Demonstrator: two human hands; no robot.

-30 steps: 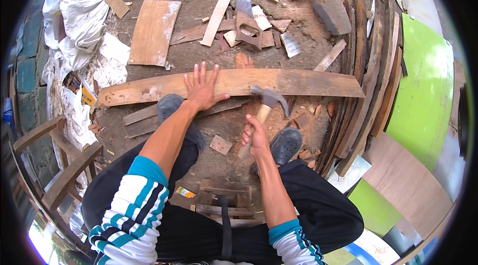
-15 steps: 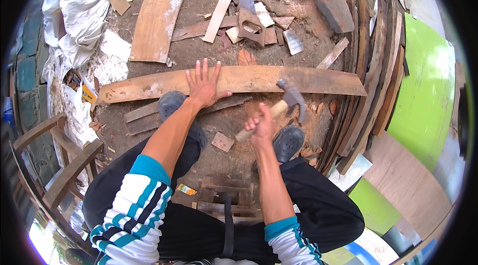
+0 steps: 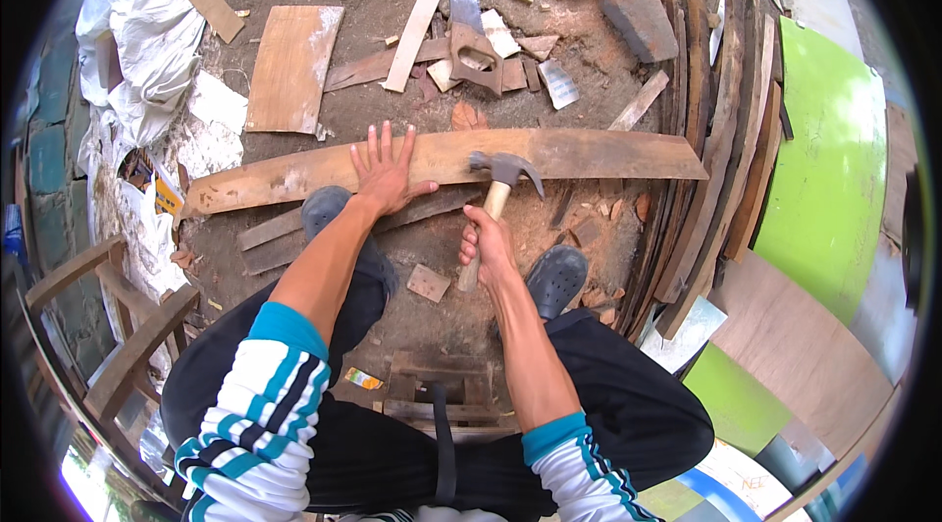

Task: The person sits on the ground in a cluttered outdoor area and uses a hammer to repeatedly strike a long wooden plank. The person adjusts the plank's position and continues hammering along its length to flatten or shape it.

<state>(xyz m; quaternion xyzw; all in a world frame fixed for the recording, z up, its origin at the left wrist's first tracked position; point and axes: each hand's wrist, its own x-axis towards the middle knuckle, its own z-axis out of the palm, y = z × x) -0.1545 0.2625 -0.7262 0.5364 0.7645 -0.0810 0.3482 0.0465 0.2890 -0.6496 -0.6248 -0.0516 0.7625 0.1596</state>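
Swinging back over the near edge of the plank (image 3: 608,154), the hammer (image 3: 497,196), gripped by the right hand (image 3: 489,242), seems within striking reach; left hand (image 3: 386,186) splayed wide on the wood.

The left hand (image 3: 385,179) lies flat, fingers spread, on a long wooden plank (image 3: 579,153) running left to right. The right hand (image 3: 491,245) grips a claw hammer (image 3: 498,196) by its handle, its head over the plank; contact is unclear. Beyond lie a handsaw (image 3: 465,2) and offcuts (image 3: 294,69). Dark timber strips (image 3: 731,134) and a green panel (image 3: 822,169) stand right; white sheeting (image 3: 147,22) lies far left.
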